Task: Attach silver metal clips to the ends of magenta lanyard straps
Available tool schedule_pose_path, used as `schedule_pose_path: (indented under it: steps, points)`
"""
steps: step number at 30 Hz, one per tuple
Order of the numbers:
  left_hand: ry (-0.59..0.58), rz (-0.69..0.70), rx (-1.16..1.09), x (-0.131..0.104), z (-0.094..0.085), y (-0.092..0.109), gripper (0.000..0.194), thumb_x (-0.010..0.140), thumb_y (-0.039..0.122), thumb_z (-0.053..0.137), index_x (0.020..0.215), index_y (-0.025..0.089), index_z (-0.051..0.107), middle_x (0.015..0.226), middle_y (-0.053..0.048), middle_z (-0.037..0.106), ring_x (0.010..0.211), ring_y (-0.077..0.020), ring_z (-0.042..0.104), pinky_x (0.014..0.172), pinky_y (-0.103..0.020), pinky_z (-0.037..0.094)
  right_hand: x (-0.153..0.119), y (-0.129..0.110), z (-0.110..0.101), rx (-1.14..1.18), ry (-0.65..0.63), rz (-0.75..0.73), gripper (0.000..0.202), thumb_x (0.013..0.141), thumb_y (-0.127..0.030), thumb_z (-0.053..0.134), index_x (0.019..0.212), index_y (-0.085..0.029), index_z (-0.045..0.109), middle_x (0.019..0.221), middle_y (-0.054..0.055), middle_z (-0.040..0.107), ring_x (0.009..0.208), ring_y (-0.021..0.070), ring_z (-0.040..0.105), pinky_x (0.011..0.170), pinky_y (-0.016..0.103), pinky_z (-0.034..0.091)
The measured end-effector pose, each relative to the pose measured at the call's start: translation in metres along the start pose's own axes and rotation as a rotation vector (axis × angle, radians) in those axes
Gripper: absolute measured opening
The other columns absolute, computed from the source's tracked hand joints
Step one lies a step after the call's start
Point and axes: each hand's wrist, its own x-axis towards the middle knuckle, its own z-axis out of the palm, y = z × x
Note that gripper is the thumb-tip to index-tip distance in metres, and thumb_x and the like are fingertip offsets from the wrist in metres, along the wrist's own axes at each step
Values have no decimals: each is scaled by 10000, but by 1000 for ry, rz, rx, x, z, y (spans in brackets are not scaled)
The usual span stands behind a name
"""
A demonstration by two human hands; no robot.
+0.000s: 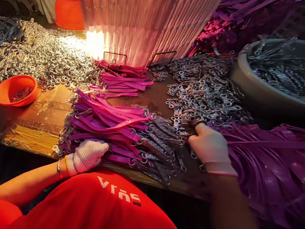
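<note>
While in dotted knit (88, 151), left grip (90, 154) over flat, glossy magenta straps (119, 126)

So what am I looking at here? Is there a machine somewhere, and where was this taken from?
There's no robot: you see a person's gloved left hand and right hand. The single picture comes from a camera worn on their head, looking forward and down past their red shirt.

On the table lie pink straps with metal fittings, heaped metal pieces, and an orange bowl. A large tub of metal parts stands at the right.

The left hand is curled at the straps' near edge; the right is beside a pile of metal clasps. Whether either grips anything is hard to tell.
</note>
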Motion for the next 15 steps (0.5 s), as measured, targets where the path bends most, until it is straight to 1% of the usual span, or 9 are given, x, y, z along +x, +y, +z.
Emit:
schedule_pose_path:
  steps: [3,4,5,6,8,10,11,13,15]
  points:
    - [61,-34,-157,1,-6,2,289,769,65,501,975,161,680,942,-88,723,884,-223,670,800,-306,512,3,-9,9,-59,-199,118,301,811,-83,433,953,-156,689,762,101,647,683,209,559,611,297,326]
    - [73,-71,-251,1,-11,4,230,814,97,499,944,159,679,899,-70,722,834,-197,661,759,-276,504,4,-12,10,-77,-205,167,306,792,-72,448,959,-144,695,784,112,657,711,220,577,621,297,343]
    - [76,-116,-361,0,-18,8,189,868,155,499,927,156,678,849,-53,716,771,-171,644,707,-251,492,4,-16,9,-91,-168,213,305,791,-76,455,971,-126,697,817,133,666,750,239,595,638,304,365]
    - [70,-161,-482,0,-25,13,196,914,235,499,924,153,678,806,-37,706,708,-149,616,656,-233,474,2,-19,5,-96,-93,244,305,815,-99,450,1001,-104,692,871,163,674,808,263,611,671,318,393]
    - [39,-221,-701,1,-40,24,283,946,376,510,932,145,672,742,-12,677,626,-120,553,591,-216,436,-5,-31,-9,-39,103,259,334,891,-173,413,1103,-89,656,997,203,678,944,301,618,774,361,439]
    - [26,-203,-767,4,-51,35,317,953,413,507,909,138,658,735,-5,656,626,-106,526,590,-207,420,-17,-51,-26,130,225,172,346,931,-223,390,1189,-141,604,1041,170,687,987,291,624,838,388,460]
    - [36,-180,-754,6,-55,40,314,951,409,513,873,135,646,733,-5,645,636,-104,519,595,-206,413,-24,-64,-34,236,223,98,328,926,-220,405,1194,-180,590,1023,135,697,966,273,636,842,386,472]
    - [80,-133,-701,9,-60,47,298,936,391,541,810,134,623,727,-4,623,648,-101,499,595,-203,398,-38,-95,-44,390,140,-67,300,879,-184,464,1146,-222,598,1015,85,700,927,243,652,828,363,493]
    - [93,-119,-733,12,-62,51,293,920,389,564,775,137,602,710,0,599,626,-93,473,561,-198,378,-47,-122,-45,427,17,-232,408,805,-108,484,1179,-224,599,1076,74,690,970,232,646,849,344,498]
